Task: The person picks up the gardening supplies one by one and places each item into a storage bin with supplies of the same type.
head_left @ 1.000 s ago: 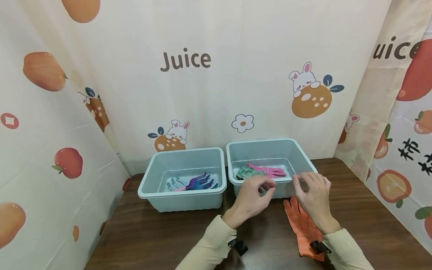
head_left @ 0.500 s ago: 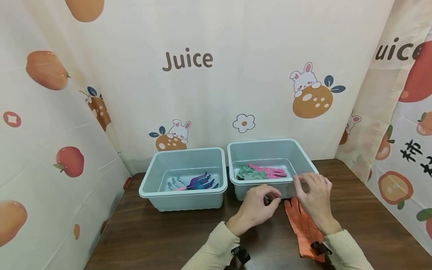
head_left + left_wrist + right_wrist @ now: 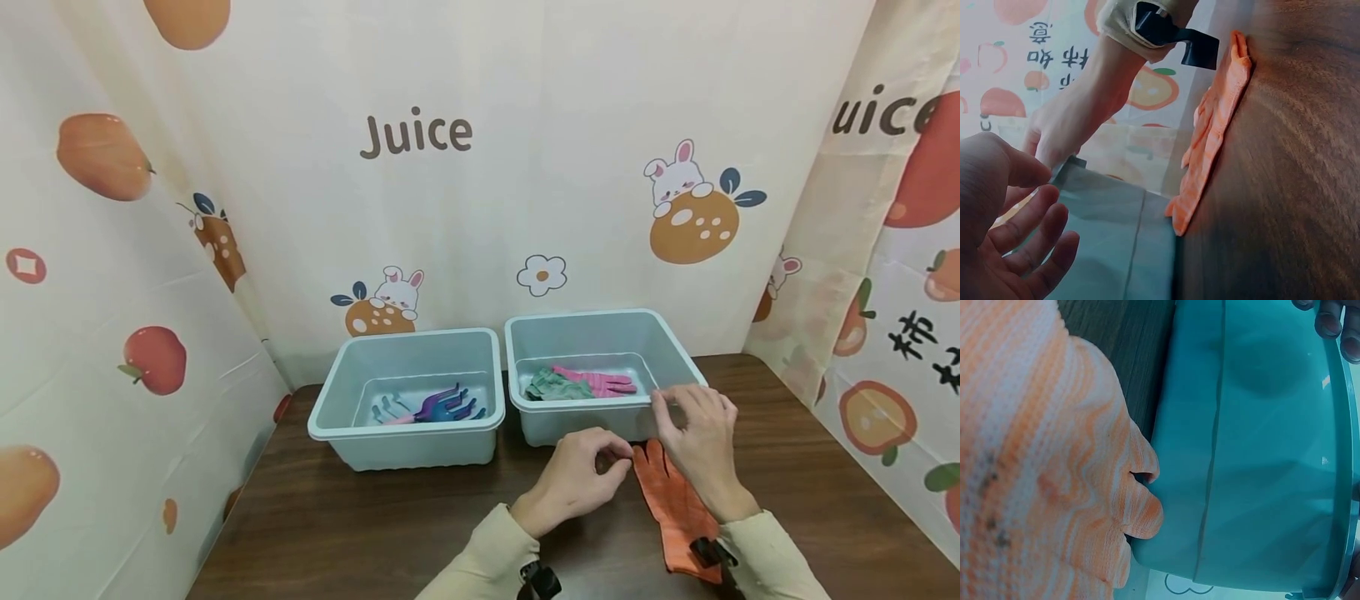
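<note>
My left hand (image 3: pixel 577 479) hovers in front of the right bin, its fingers loosely curled with nothing between them. Its fingertips are close to an orange knit glove (image 3: pixel 678 517). That glove lies flat on the table, fingers toward the bin; in the left wrist view a gap separates my left fingers (image 3: pixel 1054 219) from it. My right hand (image 3: pixel 697 446), loosely bent, is at the bin's front right corner, above the glove. Some right fingertips (image 3: pixel 1329 326) show before the bin wall; whether they touch it is unclear. The pale blue right bin (image 3: pixel 573 425) holds a pink glove (image 3: pixel 611 385) and a green glove (image 3: pixel 557 386).
A matching left bin (image 3: pixel 420 450) stands beside the right one, with blue and purple items (image 3: pixel 442 408) bearing thin finger-like prongs inside. Both bins are near the back wall on a dark wooden table (image 3: pixel 337 533). A printed fabric curtain (image 3: pixel 480 208) surrounds the table.
My left hand has moved down and slightly right, from before the right bin's rim toward the orange glove. My right hand has stayed at the bin corner. The gloves and bins look unmoved.
</note>
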`<action>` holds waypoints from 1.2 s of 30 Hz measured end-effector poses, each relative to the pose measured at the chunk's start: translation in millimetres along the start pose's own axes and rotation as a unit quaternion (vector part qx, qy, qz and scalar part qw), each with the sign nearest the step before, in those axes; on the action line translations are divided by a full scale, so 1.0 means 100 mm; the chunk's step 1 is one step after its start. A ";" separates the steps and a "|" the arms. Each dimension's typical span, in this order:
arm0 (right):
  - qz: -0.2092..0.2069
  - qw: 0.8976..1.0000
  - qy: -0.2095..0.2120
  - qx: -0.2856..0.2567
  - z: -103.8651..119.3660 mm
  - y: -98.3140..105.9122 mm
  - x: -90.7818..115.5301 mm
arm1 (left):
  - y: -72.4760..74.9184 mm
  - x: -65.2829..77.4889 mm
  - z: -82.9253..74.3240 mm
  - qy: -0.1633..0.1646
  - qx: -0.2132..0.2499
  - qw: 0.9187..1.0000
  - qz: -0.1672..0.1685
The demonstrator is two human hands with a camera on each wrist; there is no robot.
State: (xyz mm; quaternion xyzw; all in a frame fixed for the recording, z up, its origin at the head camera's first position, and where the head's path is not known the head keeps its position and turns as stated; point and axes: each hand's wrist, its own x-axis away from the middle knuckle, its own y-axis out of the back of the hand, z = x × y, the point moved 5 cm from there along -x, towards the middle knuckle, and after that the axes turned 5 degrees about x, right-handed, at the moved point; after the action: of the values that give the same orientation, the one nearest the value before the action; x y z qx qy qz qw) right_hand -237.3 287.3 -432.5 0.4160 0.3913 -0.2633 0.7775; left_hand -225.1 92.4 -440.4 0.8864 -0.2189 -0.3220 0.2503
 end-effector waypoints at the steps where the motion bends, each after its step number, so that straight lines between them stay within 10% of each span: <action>1: 0.000 1.000 0.000 -0.001 0.00 0.00 0.00 | -0.01 0.00 0.00 -0.002 0.000 1.000 -0.001; 36: -0.001 1.000 -0.003 -0.005 -0.01 -0.01 0.00 | -0.32 0.07 0.03 0.011 -0.047 0.998 0.044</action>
State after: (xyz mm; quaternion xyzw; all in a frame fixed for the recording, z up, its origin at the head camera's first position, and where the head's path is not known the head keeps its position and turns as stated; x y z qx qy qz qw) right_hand -237.7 287.4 -433.2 0.4106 0.3911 -0.2631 0.7805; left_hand -215.3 113.1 -464.6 0.8667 -0.2395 -0.3109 0.3079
